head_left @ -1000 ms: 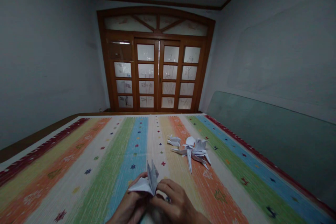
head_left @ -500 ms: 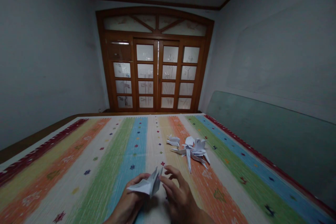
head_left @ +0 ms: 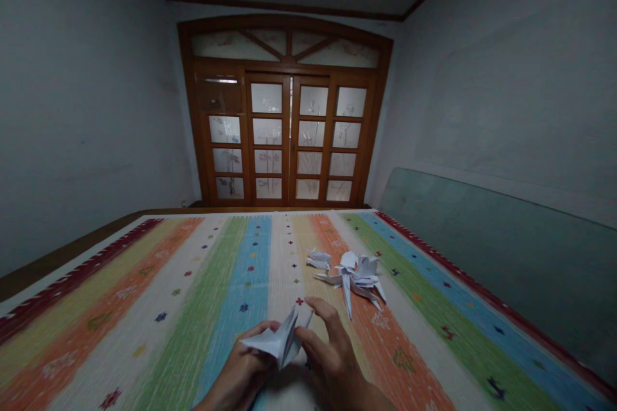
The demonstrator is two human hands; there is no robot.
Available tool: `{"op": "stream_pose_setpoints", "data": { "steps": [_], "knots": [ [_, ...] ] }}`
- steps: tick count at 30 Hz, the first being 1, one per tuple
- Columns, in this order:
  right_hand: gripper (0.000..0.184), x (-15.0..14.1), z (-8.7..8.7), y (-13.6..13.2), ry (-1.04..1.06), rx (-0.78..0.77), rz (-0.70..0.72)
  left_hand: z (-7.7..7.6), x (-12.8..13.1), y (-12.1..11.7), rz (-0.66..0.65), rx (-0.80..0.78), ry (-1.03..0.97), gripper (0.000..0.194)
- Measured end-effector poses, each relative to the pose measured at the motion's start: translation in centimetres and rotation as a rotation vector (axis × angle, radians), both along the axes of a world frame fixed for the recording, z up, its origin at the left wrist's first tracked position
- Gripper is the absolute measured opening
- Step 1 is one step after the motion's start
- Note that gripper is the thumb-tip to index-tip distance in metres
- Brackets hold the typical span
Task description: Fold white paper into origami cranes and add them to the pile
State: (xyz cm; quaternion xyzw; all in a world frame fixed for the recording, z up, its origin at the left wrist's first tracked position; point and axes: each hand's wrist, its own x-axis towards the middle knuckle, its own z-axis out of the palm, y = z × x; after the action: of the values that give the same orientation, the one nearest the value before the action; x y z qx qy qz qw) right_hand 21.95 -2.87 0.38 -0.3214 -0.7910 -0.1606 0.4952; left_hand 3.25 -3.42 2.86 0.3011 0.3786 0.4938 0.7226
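A folded white paper piece [head_left: 276, 341], pointed at its left end and pleated toward the right, is held low over the striped cloth. My left hand [head_left: 248, 363] is closed around it from the left and below, its thumb side behind the paper. On the other side, my right hand [head_left: 332, 350] has its thumb and index finger at the paper's right flap, gripping that edge. The other right fingers are mostly hidden. Beyond my hands lies a pile of folded white paper shapes [head_left: 359, 276], with a smaller folded paper piece [head_left: 319, 260] just left of it.
A striped, patterned cloth [head_left: 193, 314] covers the table. Along the right side stands a pale green panel [head_left: 482, 231] against the wall. Wooden doors with glass panes [head_left: 289, 141] are at the far end.
My right index finger and thumb have come onto the paper's right flap, which now spreads further right. The folded paper has shifted slightly right. The pile has stayed put.
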Motion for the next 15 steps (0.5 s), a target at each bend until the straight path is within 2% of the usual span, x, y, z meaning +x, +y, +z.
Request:
{"op": "stream_pose_setpoints", "data": {
  "steps": [4,10,15],
  "knots": [
    [0.031,-0.1,-0.1,0.2,0.054,0.027,0.016,-0.4,0.1,0.2,-0.017,-0.006,-0.029,0.038],
    [0.028,-0.1,-0.2,0.2,0.133,-0.031,0.063,-1.3,0.1,0.8,-0.009,-0.016,-0.054,0.037],
    [0.025,0.1,-0.2,0.3,0.15,0.002,0.056,-0.9,0.0,0.5,0.019,0.007,-0.043,0.039]
  ]
}}
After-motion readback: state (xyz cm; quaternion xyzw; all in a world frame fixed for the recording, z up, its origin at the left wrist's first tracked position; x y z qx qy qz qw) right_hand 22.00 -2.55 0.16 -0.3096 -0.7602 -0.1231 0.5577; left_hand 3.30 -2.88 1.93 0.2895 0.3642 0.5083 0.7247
